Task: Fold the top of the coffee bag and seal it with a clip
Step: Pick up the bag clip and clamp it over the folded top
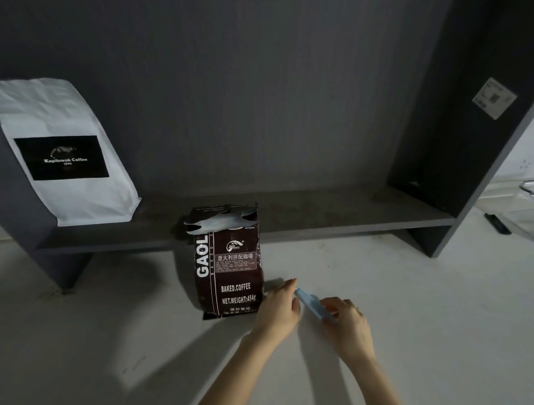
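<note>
Coffee bag labelled "BAKED.COFFEE, NET.WEIGHT:454g", right hand gripping blue clip.

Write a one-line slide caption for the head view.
Both hands, left and right, hold a blue clip beside the brown coffee bag.

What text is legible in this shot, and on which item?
"GAOL", cut off by the fold: brown coffee bag, vertical on its left side.
"意大利拼配咖啡": same bag, framed label.
"BAKED.COFFEE": same bag, lower front.
"NET.WEIGHT:454g": same bag, below that.
"Kopiluwak Coffee": black label on the white bag on the shelf.
Unreadable: fine print on the brown bag, small line under "Kopiluwak Coffee", sticker on the right panel.
</note>
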`<action>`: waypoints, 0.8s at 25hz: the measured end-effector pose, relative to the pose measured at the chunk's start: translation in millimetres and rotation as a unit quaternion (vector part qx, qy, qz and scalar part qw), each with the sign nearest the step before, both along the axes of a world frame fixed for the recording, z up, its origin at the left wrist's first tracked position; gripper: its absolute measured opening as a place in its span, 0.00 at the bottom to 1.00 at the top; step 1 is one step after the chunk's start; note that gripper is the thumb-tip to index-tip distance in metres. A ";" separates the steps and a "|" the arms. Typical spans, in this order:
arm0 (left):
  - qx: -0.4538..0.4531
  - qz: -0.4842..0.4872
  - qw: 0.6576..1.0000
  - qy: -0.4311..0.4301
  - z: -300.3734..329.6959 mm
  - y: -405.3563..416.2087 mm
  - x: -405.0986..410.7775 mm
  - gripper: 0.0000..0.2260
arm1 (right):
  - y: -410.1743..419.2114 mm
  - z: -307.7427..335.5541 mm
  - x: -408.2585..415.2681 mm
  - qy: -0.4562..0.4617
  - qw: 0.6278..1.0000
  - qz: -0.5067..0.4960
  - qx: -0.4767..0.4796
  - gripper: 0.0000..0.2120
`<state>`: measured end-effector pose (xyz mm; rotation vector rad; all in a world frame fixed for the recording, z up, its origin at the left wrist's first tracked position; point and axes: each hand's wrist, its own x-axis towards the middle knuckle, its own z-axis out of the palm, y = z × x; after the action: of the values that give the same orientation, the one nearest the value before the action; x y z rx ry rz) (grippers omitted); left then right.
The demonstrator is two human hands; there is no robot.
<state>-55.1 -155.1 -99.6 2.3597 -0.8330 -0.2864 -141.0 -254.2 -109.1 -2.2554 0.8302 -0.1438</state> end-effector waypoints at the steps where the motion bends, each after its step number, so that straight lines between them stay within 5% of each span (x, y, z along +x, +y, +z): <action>1: 0.008 -0.004 1.000 0.012 -3.5 0.6 0.0 0.19 | 0.2 -0.4 -0.6 -0.005 1.000 -0.003 0.003 0.15; 9: -0.052 0.014 0.999 0.009 -1.5 7.8 -0.5 0.17 | -1.1 13.7 -6.6 -0.068 0.998 -0.011 0.000 0.16; 20: -0.238 0.052 0.966 0.087 49.2 76.2 6.8 0.10 | 11.5 60.3 -7.1 -0.179 0.968 0.170 0.042 0.15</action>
<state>-48.4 -78.9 -50.4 1.8898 -0.6096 -0.2165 -148.1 -242.8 -48.8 -2.1657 0.2506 -0.3359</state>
